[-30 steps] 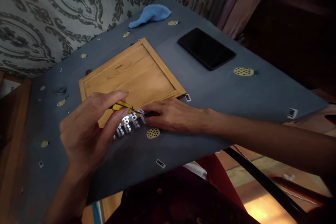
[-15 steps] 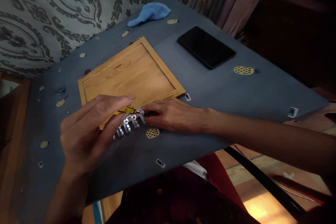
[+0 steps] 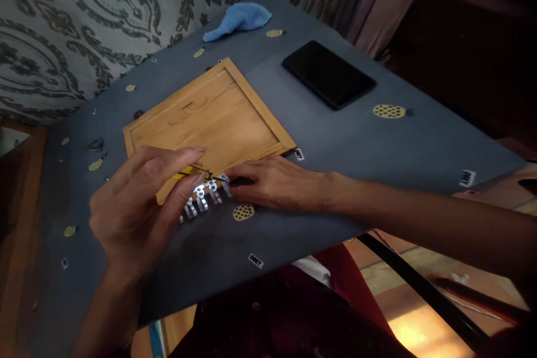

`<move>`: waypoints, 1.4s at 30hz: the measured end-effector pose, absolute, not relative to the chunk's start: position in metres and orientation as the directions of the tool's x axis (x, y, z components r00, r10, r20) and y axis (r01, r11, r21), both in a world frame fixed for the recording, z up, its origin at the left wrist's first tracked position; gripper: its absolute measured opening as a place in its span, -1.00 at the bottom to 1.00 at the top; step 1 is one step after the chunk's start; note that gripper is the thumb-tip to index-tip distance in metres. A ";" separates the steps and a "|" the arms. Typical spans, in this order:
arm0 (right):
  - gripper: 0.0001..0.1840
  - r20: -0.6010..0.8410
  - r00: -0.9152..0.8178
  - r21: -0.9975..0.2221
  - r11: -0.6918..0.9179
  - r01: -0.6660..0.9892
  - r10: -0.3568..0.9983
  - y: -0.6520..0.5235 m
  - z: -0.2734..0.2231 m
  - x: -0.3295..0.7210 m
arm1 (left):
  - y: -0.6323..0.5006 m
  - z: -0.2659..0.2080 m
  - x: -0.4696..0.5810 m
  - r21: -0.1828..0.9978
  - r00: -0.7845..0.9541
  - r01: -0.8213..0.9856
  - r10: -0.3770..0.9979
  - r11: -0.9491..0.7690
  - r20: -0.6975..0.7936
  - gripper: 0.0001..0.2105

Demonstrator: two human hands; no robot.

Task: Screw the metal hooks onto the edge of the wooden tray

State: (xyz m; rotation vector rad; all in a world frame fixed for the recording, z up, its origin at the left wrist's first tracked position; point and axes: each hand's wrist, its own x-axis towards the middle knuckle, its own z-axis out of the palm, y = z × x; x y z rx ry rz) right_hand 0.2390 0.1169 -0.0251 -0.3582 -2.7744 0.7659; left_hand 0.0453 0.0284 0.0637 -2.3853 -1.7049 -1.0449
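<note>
My left hand (image 3: pixel 138 207) pinches the yellow handle of a screwdriver (image 3: pixel 188 170) between thumb and fingers. Its dark shaft points right, towards a row of shiny metal hooks (image 3: pixel 201 199) along the near edge of a framed wooden board (image 3: pixel 210 112). Whether the tip touches a screw is too small to tell. My right hand (image 3: pixel 279 182) is closed at the right end of the row, fingertips and thumb about the last metal hook (image 3: pixel 225 183). A dark gap shows between its thumb and fingers.
A black phone (image 3: pixel 329 74) lies right of the board on the grey-blue tablecloth (image 3: pixel 310 235). At the back is a blue cloth (image 3: pixel 239 20). Small dark items (image 3: pixel 95 144) lie to the left. A patterned curtain (image 3: pixel 109 0) hangs behind the table.
My left hand has shifted a little left and up with the screwdriver, and more of the shaft shows. The right hand and the board stay in place.
</note>
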 end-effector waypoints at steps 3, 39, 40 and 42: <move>-0.77 0.197 -0.936 -0.535 0.832 0.147 0.292 0.117 -0.027 0.240 | 0.027 0.066 0.045 0.358 0.187 0.840 0.838 -0.407 0.513 -0.60; -0.74 0.048 -0.888 -0.728 0.625 0.283 0.457 0.116 -0.023 0.236 | 0.034 0.067 0.041 0.432 0.152 0.783 0.811 -0.448 0.565 -0.66; -0.74 0.047 -0.887 -0.727 0.625 0.285 0.459 0.116 -0.022 0.236 | 0.034 0.067 0.042 0.428 0.156 0.783 0.809 -0.451 0.567 -0.66; -0.74 0.061 -0.887 -0.724 0.631 0.277 0.459 0.116 -0.023 0.236 | 0.034 0.066 0.042 0.424 0.165 0.781 0.807 -0.458 0.568 -0.65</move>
